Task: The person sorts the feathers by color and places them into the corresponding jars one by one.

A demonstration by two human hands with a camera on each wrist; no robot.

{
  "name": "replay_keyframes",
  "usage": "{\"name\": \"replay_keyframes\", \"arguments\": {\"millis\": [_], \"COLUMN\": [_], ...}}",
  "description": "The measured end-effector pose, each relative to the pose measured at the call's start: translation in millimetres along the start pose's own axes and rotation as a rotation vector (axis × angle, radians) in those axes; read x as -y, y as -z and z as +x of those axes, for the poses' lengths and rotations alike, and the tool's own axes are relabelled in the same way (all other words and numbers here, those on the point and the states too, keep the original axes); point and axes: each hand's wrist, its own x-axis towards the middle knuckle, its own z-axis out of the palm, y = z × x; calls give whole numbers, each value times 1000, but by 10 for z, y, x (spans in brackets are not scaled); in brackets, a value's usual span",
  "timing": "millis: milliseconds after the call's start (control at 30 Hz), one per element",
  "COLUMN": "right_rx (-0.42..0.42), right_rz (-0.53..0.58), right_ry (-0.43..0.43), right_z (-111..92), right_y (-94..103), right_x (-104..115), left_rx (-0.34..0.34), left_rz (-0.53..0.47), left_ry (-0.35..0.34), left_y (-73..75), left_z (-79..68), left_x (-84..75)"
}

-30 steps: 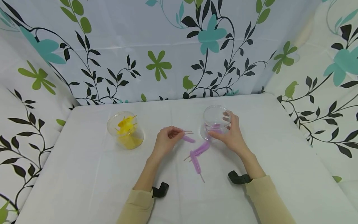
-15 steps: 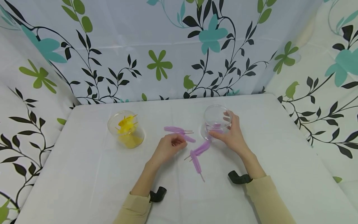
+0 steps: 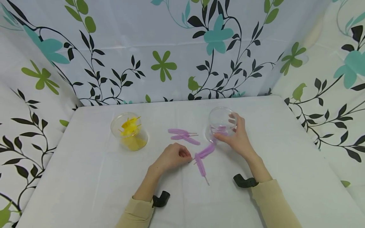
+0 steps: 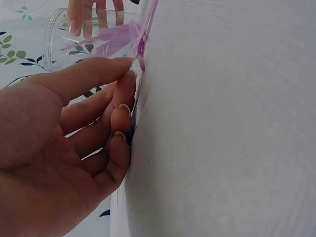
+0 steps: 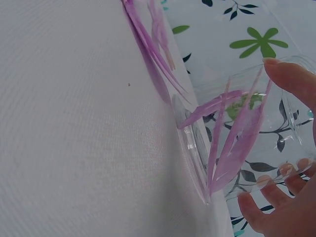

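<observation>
My left hand (image 3: pixel 174 156) is low over the table, thumb and forefinger pinching the quill end of a purple feather (image 3: pixel 207 150). The feather still lies on the cloth, its tip near the jar on the right. In the left wrist view the fingertips of the left hand (image 4: pixel 94 123) almost meet, the other fingers curled against the tabletop. My right hand (image 3: pixel 236 136) grips the clear jar (image 3: pixel 216 114) around its side, thumb in front. Several purple feathers (image 5: pixel 242 148) stand inside this jar (image 5: pixel 291 111). Another purple feather (image 3: pixel 200 166) crosses the pinched one, quill towards me.
Two more purple feathers (image 3: pixel 182 134) lie crossed left of the right-hand jar. A second clear jar (image 3: pixel 115 126), holding several yellow feathers (image 3: pixel 131 128), stands further left. Patterned curtains (image 3: pixel 128 47) surround the white table (image 3: pixel 85 177) at the back and sides.
My left hand has left the two crossed feathers and come down and towards me, to the quill of the feather near the right jar. The right hand keeps its grip on the jar.
</observation>
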Motion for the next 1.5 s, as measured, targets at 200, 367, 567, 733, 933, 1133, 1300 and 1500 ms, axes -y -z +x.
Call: {"name": "replay_keyframes", "arguments": {"millis": [200, 367, 567, 733, 933, 1133, 1300, 1500], "right_rx": [-12, -4, -1, 5, 19, 25, 24, 17], "right_rz": [1, 7, -1, 7, 3, -1, 5, 4], "right_ry": [-2, -3, 0, -14, 0, 10, 4, -11], "right_z": [-10, -20, -18, -58, -114, -111, -117, -57], "right_y": [14, 17, 15, 29, 53, 47, 52, 36], "right_x": [-17, -18, -12, 158, 372, 376, 395, 201], "left_rx": [17, 6, -10, -19, -37, -59, -119, -176], "left_rz": [35, 48, 54, 61, 84, 89, 137, 186], "left_ry": [-20, -26, -35, -44, -42, -38, -35, -1], "left_y": [-33, -49, -51, -44, -36, -33, -17, 19], "left_z": [11, 17, 28, 32, 26, 28, 23, 35], "left_x": [3, 12, 18, 12, -5, -9, -11, 12]}}
